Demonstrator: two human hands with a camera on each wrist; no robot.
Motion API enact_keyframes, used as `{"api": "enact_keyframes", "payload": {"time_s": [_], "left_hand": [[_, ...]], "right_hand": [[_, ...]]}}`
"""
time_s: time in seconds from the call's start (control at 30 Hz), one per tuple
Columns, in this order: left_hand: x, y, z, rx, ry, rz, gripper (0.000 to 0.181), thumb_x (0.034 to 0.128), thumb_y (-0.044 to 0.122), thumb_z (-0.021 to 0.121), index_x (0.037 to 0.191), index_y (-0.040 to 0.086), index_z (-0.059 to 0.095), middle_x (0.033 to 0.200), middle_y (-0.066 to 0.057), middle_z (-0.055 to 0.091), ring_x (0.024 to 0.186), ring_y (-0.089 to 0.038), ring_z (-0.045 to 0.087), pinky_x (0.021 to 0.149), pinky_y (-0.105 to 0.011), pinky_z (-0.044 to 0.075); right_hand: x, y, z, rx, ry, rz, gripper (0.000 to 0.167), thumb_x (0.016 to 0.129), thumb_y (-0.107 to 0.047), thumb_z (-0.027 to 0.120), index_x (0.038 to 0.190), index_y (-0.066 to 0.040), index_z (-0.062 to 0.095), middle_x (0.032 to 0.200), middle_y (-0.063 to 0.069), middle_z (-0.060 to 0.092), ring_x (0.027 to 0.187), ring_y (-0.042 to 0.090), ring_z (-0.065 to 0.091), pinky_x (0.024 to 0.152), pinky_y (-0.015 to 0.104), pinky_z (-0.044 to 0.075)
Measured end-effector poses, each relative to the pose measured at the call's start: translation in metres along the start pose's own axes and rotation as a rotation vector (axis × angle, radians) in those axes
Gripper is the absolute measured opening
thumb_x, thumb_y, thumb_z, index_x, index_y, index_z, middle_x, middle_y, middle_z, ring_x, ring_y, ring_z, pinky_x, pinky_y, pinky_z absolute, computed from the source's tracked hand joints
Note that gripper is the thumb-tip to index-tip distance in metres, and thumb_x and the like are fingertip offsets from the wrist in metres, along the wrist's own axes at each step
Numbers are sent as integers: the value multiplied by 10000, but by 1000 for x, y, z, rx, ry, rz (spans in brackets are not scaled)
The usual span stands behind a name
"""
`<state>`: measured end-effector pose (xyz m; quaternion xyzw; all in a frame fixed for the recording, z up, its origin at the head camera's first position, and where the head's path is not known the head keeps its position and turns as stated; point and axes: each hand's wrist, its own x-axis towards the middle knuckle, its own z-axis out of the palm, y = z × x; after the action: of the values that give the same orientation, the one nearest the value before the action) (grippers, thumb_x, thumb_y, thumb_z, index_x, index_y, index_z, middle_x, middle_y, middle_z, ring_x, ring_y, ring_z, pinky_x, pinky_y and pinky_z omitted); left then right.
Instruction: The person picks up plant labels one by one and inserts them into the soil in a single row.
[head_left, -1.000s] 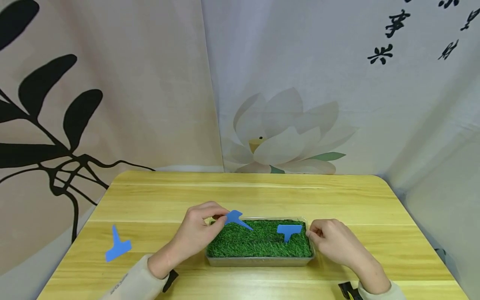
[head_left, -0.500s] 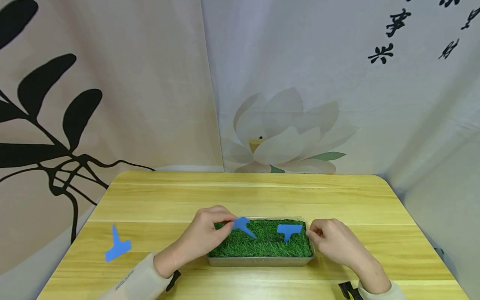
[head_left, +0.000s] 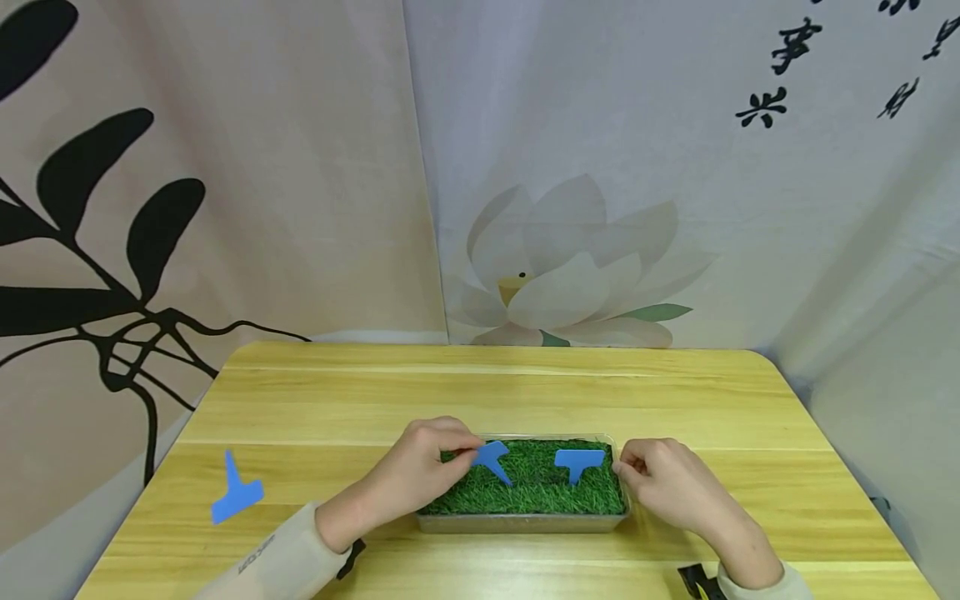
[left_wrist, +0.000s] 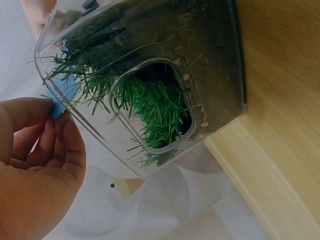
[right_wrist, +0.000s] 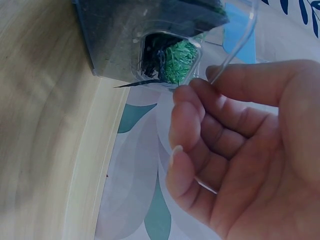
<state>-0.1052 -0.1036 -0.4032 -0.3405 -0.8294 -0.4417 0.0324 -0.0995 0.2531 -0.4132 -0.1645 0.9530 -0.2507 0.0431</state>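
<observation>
My left hand (head_left: 431, 462) pinches a blue T-shaped plant label (head_left: 492, 457) between thumb and fingertips. The label tilts over the left half of the green grass (head_left: 525, 498), its pointed end down at the blades; whether the point enters them I cannot tell. A second plant label (head_left: 579, 459) stands upright in the grass on the right. The grass fills a clear plastic box (head_left: 525, 523), which has an opening in each end wall. With thumb and fingers, my right hand (head_left: 671, 483) pinches the box's right rim (right_wrist: 245, 42).
A third blue plant label (head_left: 237, 492) lies flat on the wooden table (head_left: 360, 379), left of my left arm. Behind the table's back edge hangs a printed curtain (head_left: 315, 167).
My left hand has moved right and slightly down with the plant label, which has turned steeper and come lower over the grass. My right hand has stayed at the rim.
</observation>
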Motion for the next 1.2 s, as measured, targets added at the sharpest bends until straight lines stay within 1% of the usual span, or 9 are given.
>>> {"api": "enact_keyframes", "payload": {"time_s": [0.13,0.23,0.33,0.57,0.63,0.73,0.97,1.07,1.2], "left_hand": [[2,1,0,22,-20,-12,192,961,-38,710,1129,7,793,1033,-39,756,916,-94,683,726,-222,575],[3,2,0,35,-47,-25,205,971,-32,702,1153,6,787,1050,-40,754,922,-96,679,720,-214,570],[5,2,1,50,-69,-20,211,975,-31,698,1167,-3,781,1057,-44,749,905,-88,670,702,-210,561],[9,2,1,78,-118,-6,226,993,-22,680,1202,-11,767,1010,-26,721,796,-17,582,653,-200,526],[11,3,1,81,-136,-5,232,1001,-20,670,1214,-10,761,1001,-24,716,786,-9,567,649,-198,518],[15,3,1,96,-158,5,237,1003,-23,665,1221,-9,758,983,-20,708,785,-13,560,650,-200,512],[22,6,3,109,-209,3,255,1003,-34,661,1243,-12,745,968,-24,696,786,-15,553,658,-198,512],[24,8,4,119,-219,1,252,1002,-33,663,1238,-12,748,965,-23,693,791,-15,557,668,-193,515],[28,10,6,142,-224,12,233,998,-36,666,1209,-10,761,982,-27,701,837,-35,594,718,-185,532]], "right_hand": [[0,0,0,-4,0,2,229,991,-163,721,777,-202,649,634,-123,497,564,44,416,572,262,366],[0,0,0,-5,-2,4,233,992,-166,721,775,-203,644,633,-122,494,565,46,417,573,264,367],[0,0,0,1,-5,5,232,992,-164,721,776,-204,645,633,-121,494,563,47,416,571,264,367],[0,-1,-1,2,-10,8,220,992,-162,717,786,-209,655,642,-122,503,571,49,422,574,264,365],[0,-1,-1,3,-11,11,219,993,-164,716,787,-209,655,642,-121,504,571,51,423,574,265,364],[0,-1,-1,4,-12,17,223,994,-168,715,784,-208,652,639,-118,503,568,53,422,571,265,362],[0,0,0,-2,-7,12,228,994,-172,718,780,-213,651,642,-125,508,570,51,425,575,267,370],[0,0,1,-5,-3,10,229,993,-172,720,779,-214,651,642,-127,508,573,51,427,577,268,373],[0,1,1,-4,-6,11,228,994,-175,719,780,-214,652,641,-126,505,573,51,425,578,268,369]]}}
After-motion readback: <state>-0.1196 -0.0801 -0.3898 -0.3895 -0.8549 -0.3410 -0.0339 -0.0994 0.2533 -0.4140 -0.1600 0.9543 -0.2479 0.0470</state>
